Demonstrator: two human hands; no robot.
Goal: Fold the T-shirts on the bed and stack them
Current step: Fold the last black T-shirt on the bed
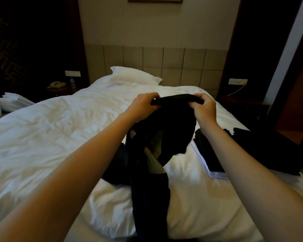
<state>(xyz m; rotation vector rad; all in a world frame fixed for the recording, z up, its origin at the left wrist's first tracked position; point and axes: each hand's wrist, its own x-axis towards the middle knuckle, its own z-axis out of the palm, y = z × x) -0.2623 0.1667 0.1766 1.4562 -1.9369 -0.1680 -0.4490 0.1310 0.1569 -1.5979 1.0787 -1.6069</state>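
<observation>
A black T-shirt [171, 130] hangs in the air over the white bed [59, 130], its lower part trailing down to the duvet near me. My left hand [143, 103] grips its top edge on the left, and my right hand [205, 107] grips the same edge on the right, about a shoulder's width apart. A printed patch shows on cloth inside the hanging folds. More dark T-shirts [243, 151] lie in a flat pile on the bed's right side, under my right forearm.
A white pillow [135, 75] lies at the padded headboard [164, 63]. A nightstand with a phone [57, 84] and a bottle stands at the left. White towels [9, 103] lie at far left. A pale sheet [215, 173] sticks out under the dark pile.
</observation>
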